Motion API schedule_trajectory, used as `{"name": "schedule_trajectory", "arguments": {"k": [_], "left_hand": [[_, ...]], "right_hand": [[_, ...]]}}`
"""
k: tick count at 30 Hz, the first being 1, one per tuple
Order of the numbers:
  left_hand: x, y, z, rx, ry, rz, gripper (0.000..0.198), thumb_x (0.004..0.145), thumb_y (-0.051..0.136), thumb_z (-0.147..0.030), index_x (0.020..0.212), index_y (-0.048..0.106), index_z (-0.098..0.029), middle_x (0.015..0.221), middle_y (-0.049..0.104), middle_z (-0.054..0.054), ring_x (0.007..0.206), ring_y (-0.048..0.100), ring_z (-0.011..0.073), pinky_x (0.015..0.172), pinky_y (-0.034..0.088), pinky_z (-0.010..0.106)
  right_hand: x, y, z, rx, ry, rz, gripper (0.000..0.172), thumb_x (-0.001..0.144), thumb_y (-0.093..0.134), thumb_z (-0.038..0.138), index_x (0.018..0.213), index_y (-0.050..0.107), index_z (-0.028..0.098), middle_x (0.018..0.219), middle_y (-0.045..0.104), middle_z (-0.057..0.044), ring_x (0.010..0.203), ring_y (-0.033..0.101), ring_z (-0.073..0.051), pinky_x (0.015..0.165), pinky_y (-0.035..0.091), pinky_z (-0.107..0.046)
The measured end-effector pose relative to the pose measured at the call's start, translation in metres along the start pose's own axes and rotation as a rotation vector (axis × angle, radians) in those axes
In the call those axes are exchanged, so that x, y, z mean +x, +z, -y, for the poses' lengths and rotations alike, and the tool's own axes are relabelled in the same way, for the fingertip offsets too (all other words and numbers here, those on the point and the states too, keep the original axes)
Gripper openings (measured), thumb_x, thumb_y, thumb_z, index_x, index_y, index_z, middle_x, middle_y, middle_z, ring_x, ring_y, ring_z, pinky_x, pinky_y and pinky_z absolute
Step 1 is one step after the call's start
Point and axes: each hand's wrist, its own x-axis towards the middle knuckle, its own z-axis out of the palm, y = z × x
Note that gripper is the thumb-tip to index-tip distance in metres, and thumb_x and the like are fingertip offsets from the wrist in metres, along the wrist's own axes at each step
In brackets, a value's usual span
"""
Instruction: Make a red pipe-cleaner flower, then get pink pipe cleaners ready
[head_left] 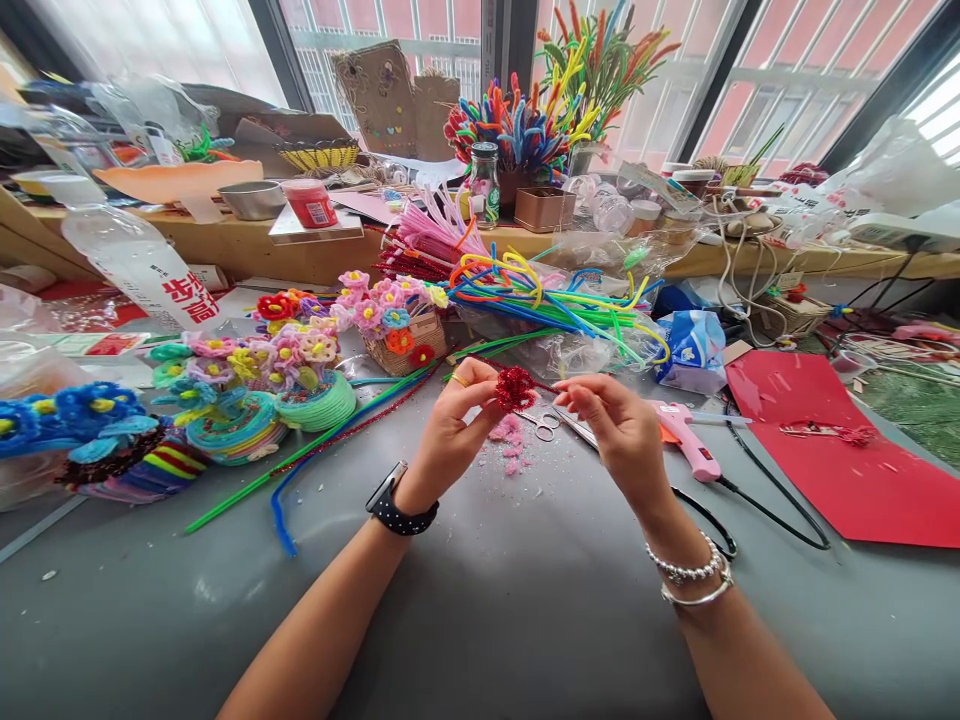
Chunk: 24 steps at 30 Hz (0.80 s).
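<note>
My left hand (448,432) pinches a dark red tinsel pipe cleaner (515,390), part of which is bunched into a small round coil at the fingertips. A straight length of it runs right to my right hand (624,440), whose thumb and fingers are closed on its end. Both hands are raised above the grey table (495,610). Just beyond them, partly hidden, lies a pair of scissors (547,428). Bits of pink fluff (511,438) are scattered beneath the coil. To the right of my right hand rests a pink glue gun (691,445).
Pipe-cleaner flower pots (315,402) and a blue flower bundle (105,410) stand at left. Green pipe cleaners (247,500) stretch toward me. Colourful pipe cleaners (540,300) pile up behind. A red sheet (840,480) lies right, with the black cord (780,515) beside it.
</note>
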Motion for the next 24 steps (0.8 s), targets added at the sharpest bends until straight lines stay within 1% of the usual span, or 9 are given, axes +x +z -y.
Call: {"name": "schedule_trajectory", "arguments": {"k": [3,4,7,9,12,15,17,20,24], "left_hand": [[-0.002,-0.001,-0.003,-0.058,-0.010,0.018,0.021,0.077,0.048,-0.030,0.081,0.066,-0.020,0.075,0.047,0.004,0.075,0.043,0.0150,0.070,0.039,0.027],[-0.002,0.000,-0.005,-0.080,-0.030,0.030,0.021,0.077,0.049,-0.031,0.080,0.066,-0.019,0.075,0.048,0.004,0.074,0.043,0.0149,0.069,0.039,0.027],[-0.004,0.001,-0.008,-0.140,-0.114,0.065,0.023,0.076,0.049,-0.034,0.074,0.064,-0.017,0.075,0.052,0.005,0.072,0.045,0.0151,0.067,0.039,0.027],[-0.004,0.002,-0.011,-0.166,-0.157,0.090,0.023,0.075,0.050,-0.034,0.073,0.064,-0.016,0.076,0.054,0.005,0.074,0.046,0.0155,0.067,0.040,0.027],[-0.003,0.001,-0.013,-0.242,-0.222,0.134,0.022,0.072,0.055,-0.033,0.083,0.062,-0.015,0.080,0.055,0.006,0.075,0.048,0.0148,0.065,0.041,0.025],[-0.003,0.000,-0.012,-0.359,-0.304,0.192,0.036,0.069,0.058,-0.037,0.096,0.057,-0.014,0.075,0.056,0.004,0.067,0.050,0.0125,0.060,0.042,0.024],[-0.002,0.000,-0.011,-0.407,-0.336,0.201,0.041,0.070,0.054,-0.041,0.099,0.056,-0.013,0.069,0.057,0.003,0.065,0.051,0.0126,0.061,0.042,0.025],[-0.001,0.002,-0.009,-0.428,-0.393,0.148,0.036,0.075,0.049,-0.040,0.095,0.059,-0.012,0.071,0.060,0.005,0.066,0.055,0.0135,0.064,0.044,0.027],[0.000,0.005,-0.007,-0.449,-0.480,-0.006,0.029,0.072,0.055,-0.033,0.092,0.060,-0.012,0.080,0.064,0.006,0.071,0.060,0.0152,0.068,0.048,0.028]], "right_hand": [[0.000,0.006,-0.001,-0.027,-0.002,0.151,0.022,0.074,0.055,0.032,0.092,0.059,0.020,0.089,0.060,-0.003,0.069,0.055,-0.011,0.059,0.045,-0.024],[-0.001,0.009,-0.002,-0.027,-0.014,0.185,0.024,0.073,0.057,0.033,0.093,0.059,0.021,0.089,0.060,-0.003,0.067,0.054,-0.011,0.056,0.045,-0.023],[-0.003,0.016,-0.004,-0.060,-0.069,0.224,0.017,0.074,0.055,0.031,0.086,0.060,0.020,0.078,0.059,-0.002,0.061,0.051,-0.010,0.052,0.043,-0.021],[-0.004,0.018,-0.006,-0.120,-0.114,0.200,0.012,0.076,0.053,0.028,0.079,0.061,0.019,0.071,0.059,-0.001,0.060,0.050,-0.010,0.052,0.041,-0.021],[-0.004,0.015,-0.008,-0.227,-0.164,0.124,0.011,0.078,0.051,0.025,0.076,0.060,0.019,0.072,0.059,-0.002,0.061,0.051,-0.011,0.054,0.041,-0.023],[-0.001,0.010,-0.011,-0.354,-0.212,0.072,0.012,0.079,0.049,0.023,0.078,0.059,0.018,0.074,0.059,-0.003,0.065,0.052,-0.013,0.058,0.042,-0.025],[0.000,0.007,-0.013,-0.435,-0.246,0.063,0.012,0.080,0.048,0.022,0.078,0.059,0.018,0.073,0.058,-0.004,0.068,0.052,-0.015,0.061,0.042,-0.027],[0.002,0.007,-0.017,-0.485,-0.264,0.056,0.013,0.080,0.046,0.022,0.079,0.059,0.018,0.075,0.058,-0.005,0.071,0.053,-0.016,0.063,0.042,-0.029],[0.000,0.010,-0.016,-0.413,-0.183,-0.016,0.016,0.080,0.048,0.029,0.089,0.056,0.020,0.085,0.059,-0.005,0.072,0.053,-0.016,0.063,0.043,-0.029]]}}
